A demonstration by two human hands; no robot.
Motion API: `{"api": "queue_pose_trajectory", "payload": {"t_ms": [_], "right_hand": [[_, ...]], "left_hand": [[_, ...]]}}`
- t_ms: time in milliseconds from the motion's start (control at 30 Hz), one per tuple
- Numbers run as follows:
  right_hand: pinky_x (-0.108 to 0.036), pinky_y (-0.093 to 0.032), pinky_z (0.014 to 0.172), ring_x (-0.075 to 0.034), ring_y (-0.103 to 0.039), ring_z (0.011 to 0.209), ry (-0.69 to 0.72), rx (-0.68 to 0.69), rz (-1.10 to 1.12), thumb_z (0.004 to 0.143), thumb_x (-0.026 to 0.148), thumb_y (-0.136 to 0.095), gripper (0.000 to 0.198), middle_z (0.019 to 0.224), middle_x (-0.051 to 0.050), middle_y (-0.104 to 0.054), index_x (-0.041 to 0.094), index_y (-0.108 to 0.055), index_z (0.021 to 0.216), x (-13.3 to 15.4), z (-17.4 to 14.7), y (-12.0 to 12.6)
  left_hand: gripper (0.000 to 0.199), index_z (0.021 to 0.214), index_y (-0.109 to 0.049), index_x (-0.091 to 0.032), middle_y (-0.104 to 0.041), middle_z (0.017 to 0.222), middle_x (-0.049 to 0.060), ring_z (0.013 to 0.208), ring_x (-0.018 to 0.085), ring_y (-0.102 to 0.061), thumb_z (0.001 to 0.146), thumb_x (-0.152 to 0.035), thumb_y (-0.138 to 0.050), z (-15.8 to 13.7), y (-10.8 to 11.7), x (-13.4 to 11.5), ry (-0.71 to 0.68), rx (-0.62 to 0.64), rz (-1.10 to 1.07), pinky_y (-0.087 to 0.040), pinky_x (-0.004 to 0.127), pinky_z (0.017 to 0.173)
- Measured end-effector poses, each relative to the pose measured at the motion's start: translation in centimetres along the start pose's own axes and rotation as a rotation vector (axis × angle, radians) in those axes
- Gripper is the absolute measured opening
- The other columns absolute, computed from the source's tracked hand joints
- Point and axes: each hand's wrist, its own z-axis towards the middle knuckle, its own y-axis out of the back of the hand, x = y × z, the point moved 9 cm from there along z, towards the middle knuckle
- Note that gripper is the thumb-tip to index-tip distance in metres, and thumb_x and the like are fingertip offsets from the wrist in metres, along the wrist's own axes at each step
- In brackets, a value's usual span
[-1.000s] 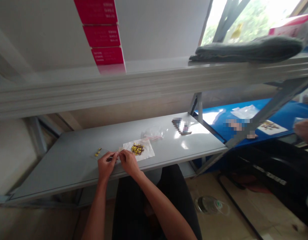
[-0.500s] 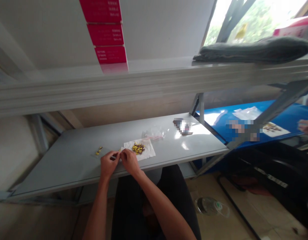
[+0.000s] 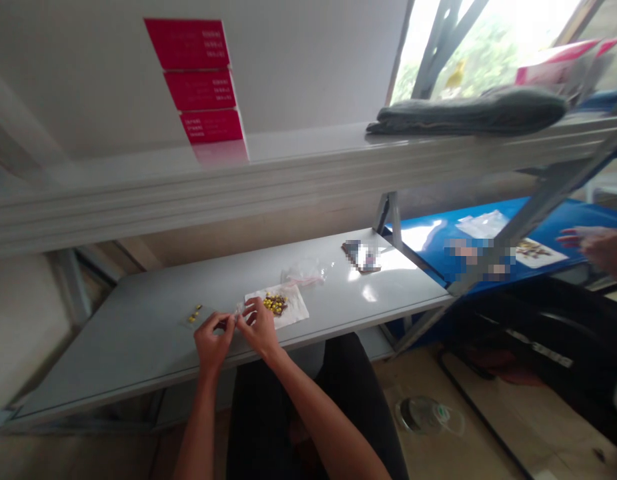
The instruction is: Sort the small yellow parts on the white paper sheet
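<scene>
My left hand (image 3: 213,341) and my right hand (image 3: 259,328) meet near the table's front edge. Thumb and fingers of both are pinched on a small clear plastic bag (image 3: 239,308); fingers partly hide it, and its contents cannot be made out. Just right of my right hand, a heap of small yellow and dark pieces (image 3: 275,304) lies on a white sheet (image 3: 297,308). Left of my left hand, a few similar yellow and dark pieces (image 3: 193,314) rest on the table, seemingly in another clear bag.
On the grey table (image 3: 153,317) lie a crumpled clear plastic bag (image 3: 305,272) and a blurred-out flat item (image 3: 361,256). Overhead runs a shelf (image 3: 308,167) with red boxes (image 3: 212,127) and a folded grey cloth (image 3: 468,113). Another person's hand (image 3: 601,247) is over the blue table (image 3: 428,233).
My view has tilted up slightly. The fingers of my right hand have spread a little, and the clear bag between my hands shows more. The other person's hand has moved further into view.
</scene>
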Motion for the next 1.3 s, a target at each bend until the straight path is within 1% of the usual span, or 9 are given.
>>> {"api": "queue_pose_trajectory", "payload": {"t_ms": [133, 200, 300, 433, 500, 633, 767, 967, 1300], "right_hand": [[-0.022, -0.050, 0.055, -0.014, -0.066, 0.062, 0.004, 0.111, 0.133, 0.084, 0.023, -0.056, 0.025, 0.084, -0.001, -0.071, 0.021, -0.061, 0.109, -0.3, 0.0, -1.1], [-0.021, -0.050, 0.049, -0.015, -0.070, 0.066, -0.025, 0.155, 0.265, 0.090, 0.029, -0.052, 0.024, 0.092, -0.005, -0.073, 0.021, -0.063, 0.110, -0.4, 0.2, -1.4], [-0.020, -0.050, 0.043, -0.017, -0.071, 0.067, -0.050, 0.207, 0.460, 0.092, 0.042, -0.053, 0.032, 0.097, -0.007, -0.073, 0.019, -0.062, 0.113, -0.3, 0.9, -1.1], [-0.020, -0.052, 0.044, -0.016, -0.071, 0.067, -0.054, 0.234, 0.546, 0.087, 0.046, -0.062, 0.038, 0.096, -0.007, -0.074, 0.020, -0.059, 0.115, -0.4, 2.6, 1.0], [-0.019, -0.051, 0.044, -0.015, -0.071, 0.066, -0.059, 0.226, 0.529, 0.085, 0.043, -0.065, 0.039, 0.096, -0.005, -0.074, 0.021, -0.056, 0.115, -0.8, 3.6, 2.7], [-0.019, -0.051, 0.050, -0.014, -0.068, 0.068, -0.050, 0.175, 0.391, 0.088, 0.041, -0.061, 0.036, 0.092, -0.004, -0.073, 0.021, -0.060, 0.118, -1.8, 5.2, 6.4], [-0.022, -0.049, 0.061, -0.013, -0.062, 0.069, 0.070, 0.084, 0.141, 0.088, 0.035, -0.062, 0.037, 0.088, -0.004, -0.073, 0.019, -0.067, 0.121, -2.3, 6.1, 8.9], [-0.023, -0.042, 0.062, -0.012, -0.053, 0.061, 0.106, 0.033, -0.063, 0.082, 0.022, -0.063, 0.018, 0.080, -0.004, -0.073, 0.016, -0.077, 0.092, -3.6, 6.5, 9.1], [-0.023, -0.040, 0.061, -0.012, -0.052, 0.059, 0.062, 0.042, -0.099, 0.082, 0.020, -0.064, 0.014, 0.075, -0.003, -0.072, 0.016, -0.077, 0.085, -4.0, 6.5, 9.2]], "left_hand": [[0.022, 0.074, -0.068, -0.019, -0.066, 0.071, 0.000, 0.070, 0.016, -0.063, 0.082, -0.039, -0.068, 0.2, -0.1, 2.0, 0.120, 0.003, -0.218, -0.052, 0.025, 0.071], [0.023, 0.090, -0.071, -0.020, -0.072, 0.094, 0.003, 0.094, 0.019, -0.066, 0.085, -0.042, -0.066, 0.4, 0.0, 3.1, 0.172, -0.044, -0.293, -0.051, 0.028, 0.087], [0.040, 0.119, -0.064, -0.022, -0.065, 0.127, 0.008, 0.121, 0.022, -0.060, 0.087, -0.046, -0.065, 0.6, -0.8, 4.2, 0.267, -0.030, -0.437, -0.047, 0.033, 0.102], [0.059, 0.130, -0.055, -0.022, -0.070, 0.110, 0.008, 0.088, 0.020, -0.071, 0.079, -0.044, -0.075, 0.7, -2.8, 4.0, 0.376, 0.133, -0.606, -0.057, 0.035, 0.084], [0.059, 0.127, -0.056, -0.021, -0.069, 0.101, 0.004, 0.074, 0.016, -0.070, 0.075, -0.040, -0.079, 1.2, -3.1, 3.4, 0.361, 0.129, -0.615, -0.058, 0.032, 0.074], [0.054, 0.120, -0.060, -0.017, -0.069, 0.094, 0.004, 0.071, 0.015, -0.070, 0.074, -0.039, -0.079, 3.0, -4.1, 2.4, 0.299, 0.062, -0.548, -0.057, 0.027, 0.066], [0.053, 0.122, -0.062, -0.015, -0.071, 0.098, 0.008, 0.074, 0.018, -0.072, 0.077, -0.040, -0.074, 4.4, -6.6, 1.9, 0.237, 0.131, -0.431, -0.057, 0.028, 0.064], [0.049, 0.127, -0.065, -0.018, -0.073, 0.106, 0.009, 0.084, 0.020, -0.072, 0.086, -0.045, -0.063, 5.0, -7.7, 0.9, 0.119, 0.179, -0.247, -0.059, 0.029, 0.064], [0.054, 0.136, -0.057, -0.017, -0.073, 0.113, 0.012, 0.085, 0.020, -0.071, 0.091, -0.046, -0.059, 5.3, -7.2, -1.0, 0.060, 0.128, -0.250, -0.060, 0.030, 0.066]]}}
